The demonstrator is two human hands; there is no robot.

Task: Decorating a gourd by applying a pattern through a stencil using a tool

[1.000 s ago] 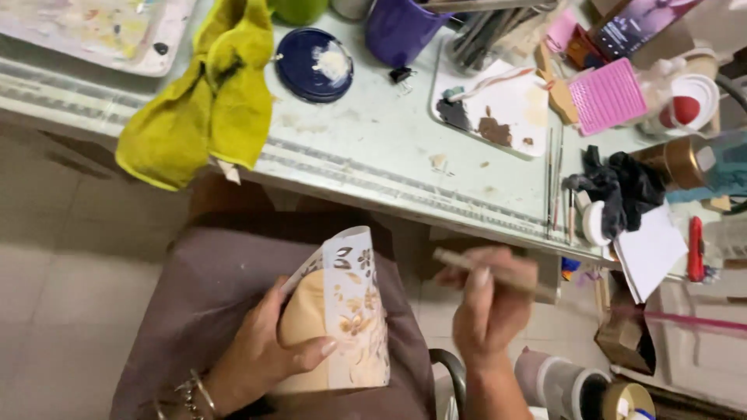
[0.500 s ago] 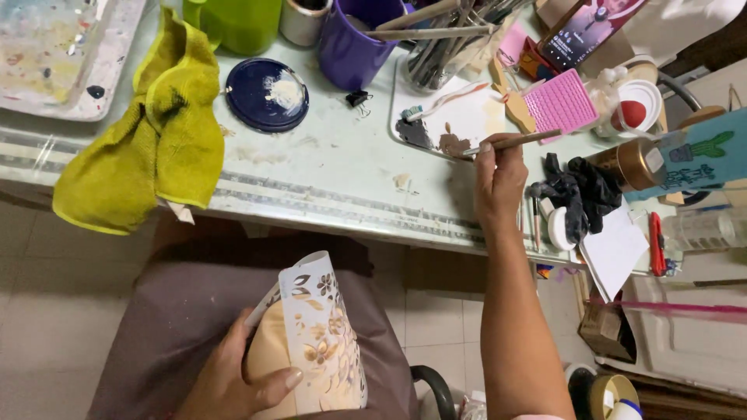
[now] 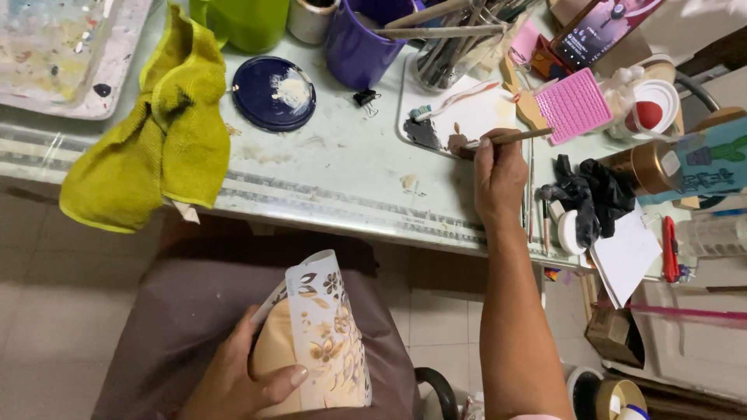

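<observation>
paintbrush, thin and wood-handled, lies nearly level over the white palette tray at the far right of the table; its tip meets a brown paint patch on the tray, beside a dark grey patch. the right hand is clenched around the brush near the bristle end, so that the handle runs out to the right past the fingers. the right forearm crosses the table's near edge, with bare floor below it. the left hand, near and low over the lap, is closed around a tan rounded object wrapped in a white cut-out stencil sheet with leaf shapes; thumb lies on the stencil. this object sits well apart from the brush, near and to the left. open tabletop lies left of the tray, between it and a dark blue lid bearing pale paint. a yellow-green cloth hangs over the near table edge at left. a purple cup and a holder of brushes crowd the tray's far side; a pink textured pad and a black cloth crowd its right. the tan object's lower part is cut off by the frame; its kind cannot be told.
</observation>
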